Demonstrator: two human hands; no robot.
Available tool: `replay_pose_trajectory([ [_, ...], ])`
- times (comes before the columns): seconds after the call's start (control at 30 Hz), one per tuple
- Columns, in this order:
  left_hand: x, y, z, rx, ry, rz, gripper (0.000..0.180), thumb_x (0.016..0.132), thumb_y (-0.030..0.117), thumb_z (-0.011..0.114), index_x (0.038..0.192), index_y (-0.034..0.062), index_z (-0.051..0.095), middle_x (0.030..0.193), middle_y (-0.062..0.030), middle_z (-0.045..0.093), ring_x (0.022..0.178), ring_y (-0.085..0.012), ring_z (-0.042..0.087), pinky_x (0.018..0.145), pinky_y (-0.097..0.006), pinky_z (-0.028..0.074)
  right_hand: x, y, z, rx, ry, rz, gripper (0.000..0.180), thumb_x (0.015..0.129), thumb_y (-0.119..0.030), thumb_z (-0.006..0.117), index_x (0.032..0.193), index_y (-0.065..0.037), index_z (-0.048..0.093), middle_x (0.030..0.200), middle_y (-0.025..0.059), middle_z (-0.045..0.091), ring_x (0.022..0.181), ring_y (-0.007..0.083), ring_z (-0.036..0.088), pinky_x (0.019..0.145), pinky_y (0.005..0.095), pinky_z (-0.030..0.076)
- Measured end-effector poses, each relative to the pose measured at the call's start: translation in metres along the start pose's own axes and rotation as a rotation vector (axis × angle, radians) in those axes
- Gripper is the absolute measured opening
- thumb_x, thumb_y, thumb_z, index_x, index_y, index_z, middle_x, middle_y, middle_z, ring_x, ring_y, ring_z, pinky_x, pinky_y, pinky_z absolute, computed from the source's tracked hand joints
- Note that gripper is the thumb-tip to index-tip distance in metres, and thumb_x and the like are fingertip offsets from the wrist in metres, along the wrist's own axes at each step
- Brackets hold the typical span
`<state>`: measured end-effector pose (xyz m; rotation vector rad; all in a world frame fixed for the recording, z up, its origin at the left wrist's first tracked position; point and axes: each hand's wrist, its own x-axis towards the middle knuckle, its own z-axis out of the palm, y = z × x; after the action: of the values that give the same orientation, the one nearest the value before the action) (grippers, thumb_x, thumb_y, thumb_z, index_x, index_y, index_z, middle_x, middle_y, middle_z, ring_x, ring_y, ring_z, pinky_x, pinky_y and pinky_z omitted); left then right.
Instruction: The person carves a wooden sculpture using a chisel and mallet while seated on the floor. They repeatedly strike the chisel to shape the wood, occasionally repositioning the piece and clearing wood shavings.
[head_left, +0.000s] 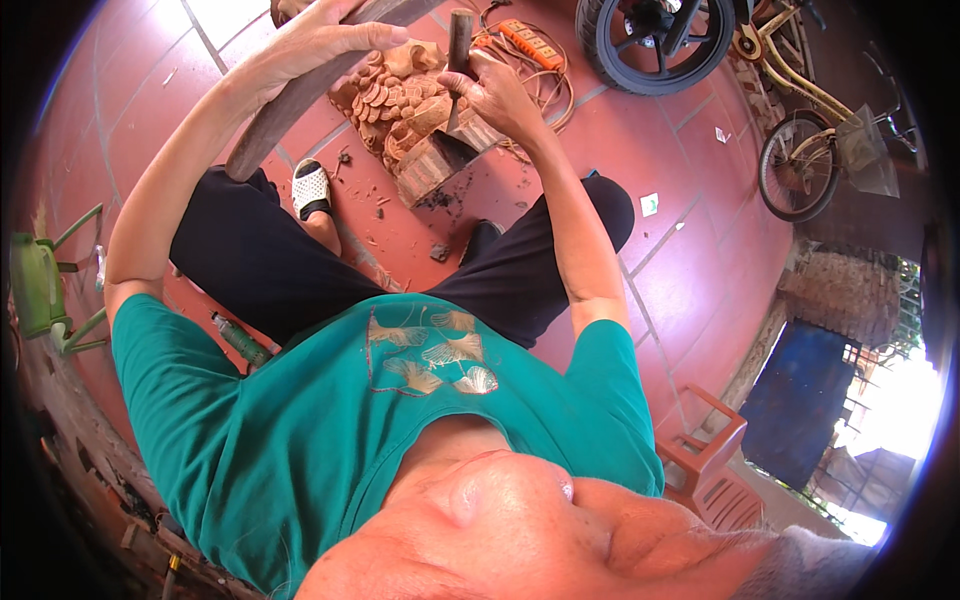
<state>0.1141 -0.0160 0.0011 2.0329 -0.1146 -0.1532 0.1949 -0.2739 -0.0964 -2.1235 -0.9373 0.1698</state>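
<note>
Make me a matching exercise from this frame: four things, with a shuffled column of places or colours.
Things:
1. Wooden-handled tool
2. Long wooden bar
3. Power strip
4. Plastic chair at the picture's left edge

Places or colours:
A. Green
B. In the right hand
C. Orange
D. In the left hand

Pairs: 1-B, 2-D, 3-C, 4-A
</note>
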Motion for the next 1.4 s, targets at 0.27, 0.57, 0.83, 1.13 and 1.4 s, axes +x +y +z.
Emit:
replay_pose_trajectory([
  [0.27, -0.001, 0.001, 0.003, 0.006, 0.015, 0.017, 0.065, 0.081, 0.056, 0.073, 0.114, 0.0014, 0.06, 0.062, 0.0037, 0.05, 0.046, -0.0027, 0.05, 0.039, -0.016, 0.04, 0.004, 0.007, 0.011, 0.004, 0.022, 0.034, 0.04, 0.095, -0.034, 0.067, 0.109, 0.004, 0.063, 0.093, 0.0163, 0.066, 0.084, 0.0226, 0.061, 0.079, 0.0362, 0.047],
  [0.57, -0.001, 0.001, 0.004, -0.009, 0.026, 0.065, 0.067, 0.081, 0.058, 0.072, 0.113, 0.0011, 0.06, 0.059, 0.0046, 0.048, 0.044, -0.0034, 0.049, 0.038, -0.017, 0.038, 0.004, -0.001, 0.017, 0.049, 0.099, -0.086, 0.044, 0.09, -0.039, 0.069, 0.095, 0.003, 0.059, 0.09, 0.0211, 0.062, 0.086, 0.0403, 0.06, 0.075, 0.0452, 0.045],
  [0.83, 0.003, -0.008, 0.002, 0.024, 0.071, 0.124, 0.067, 0.081, 0.059, 0.072, 0.11, -0.0008, 0.06, 0.06, 0.0044, 0.049, 0.046, -0.0034, 0.05, 0.04, -0.017, 0.039, 0.004, -0.009, 0.015, -0.018, 0.071, -0.093, 0.04, 0.091, -0.037, 0.069, 0.093, 0.001, 0.056, 0.09, 0.0196, 0.06, 0.087, 0.0398, 0.059, 0.076, 0.0457, 0.044],
  [1.13, 0.002, -0.004, -0.001, -0.004, 0.026, 0.112, 0.063, 0.084, 0.056, 0.072, 0.108, -0.0008, 0.061, 0.06, 0.0032, 0.05, 0.046, -0.0037, 0.05, 0.041, -0.018, 0.038, 0.004, -0.008, 0.015, 0.001, 0.085, -0.113, 0.039, 0.09, -0.035, 0.07, 0.093, 0.001, 0.056, 0.086, 0.0198, 0.06, 0.084, 0.0401, 0.058, 0.074, 0.046, 0.044],
  [1.4, 0.008, -0.012, -0.007, 0.05, 0.035, 0.107, 0.063, 0.084, 0.056, 0.072, 0.109, -0.0007, 0.06, 0.059, 0.0027, 0.05, 0.045, -0.0038, 0.049, 0.04, -0.018, 0.038, 0.003, -0.007, 0.016, 0.007, 0.121, -0.104, 0.041, 0.089, -0.036, 0.072, 0.091, 0.002, 0.057, 0.086, 0.021, 0.061, 0.082, 0.0408, 0.059, 0.071, 0.0458, 0.045],
])
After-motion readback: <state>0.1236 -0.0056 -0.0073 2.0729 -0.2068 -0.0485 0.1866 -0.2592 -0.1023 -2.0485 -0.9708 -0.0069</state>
